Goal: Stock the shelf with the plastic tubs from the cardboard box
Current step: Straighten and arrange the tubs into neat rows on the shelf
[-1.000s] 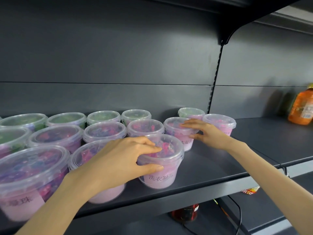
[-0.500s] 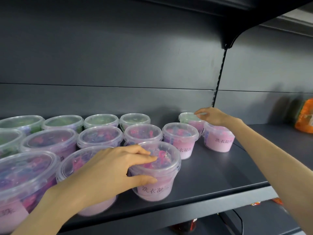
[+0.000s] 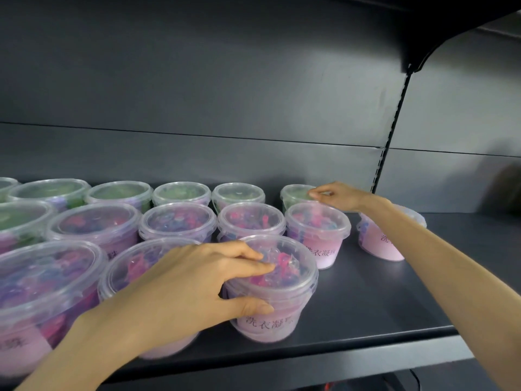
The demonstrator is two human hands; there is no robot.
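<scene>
Several clear-lidded plastic tubs stand in rows on the dark shelf (image 3: 380, 311): green ones at the back, pink ones in front. My left hand (image 3: 194, 289) grips the front pink tub (image 3: 282, 314), fingers over its lid and thumb on its side. My right hand (image 3: 335, 195) reaches to the back row and touches the rim of the rightmost green tub (image 3: 294, 193) with curled fingertips. Another pink tub (image 3: 383, 244) stands apart on the right, partly hidden by my right forearm. The cardboard box is out of view.
A slotted upright (image 3: 390, 136) and a bracket (image 3: 414, 63) divide this shelf bay from the one on the right. The shelf's front lip (image 3: 366, 359) runs below the tubs. A blurred dark shape sits at the far right edge.
My right hand moved from the middle-row pink tubs back to the rear green tub. My left hand kept its grip on the front tub. The view shifted left.
</scene>
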